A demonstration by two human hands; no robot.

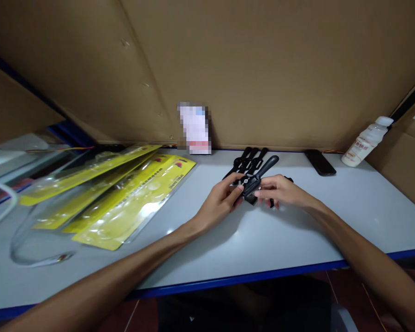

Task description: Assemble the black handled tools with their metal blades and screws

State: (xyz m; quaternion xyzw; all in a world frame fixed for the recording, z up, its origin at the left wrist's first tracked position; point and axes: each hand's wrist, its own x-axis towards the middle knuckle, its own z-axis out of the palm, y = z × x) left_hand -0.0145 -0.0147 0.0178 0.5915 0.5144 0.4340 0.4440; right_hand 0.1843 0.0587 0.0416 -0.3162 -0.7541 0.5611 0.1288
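A black spokeshave [251, 184], with one long handle pointing up and right, is held above the table. My left hand [224, 196] is closed around its left side, the thumb pressing near the round screws on its body. On the other side my right hand [278, 191] is closed, its fingertips pinched at the blade edge; the exact contact is partly hidden. More black spokeshaves [251, 159] lie side by side on the table just behind my hands.
Yellow-backed clear blister packs [134, 203] lie fanned out at left, near a white cable [38, 263]. A phone with a blurred screen [195, 129] leans on the cardboard wall [263, 69]. At right are a dark phone [320, 162] and a tilted white bottle [366, 142]. The table's blue edge [235, 280] runs in front.
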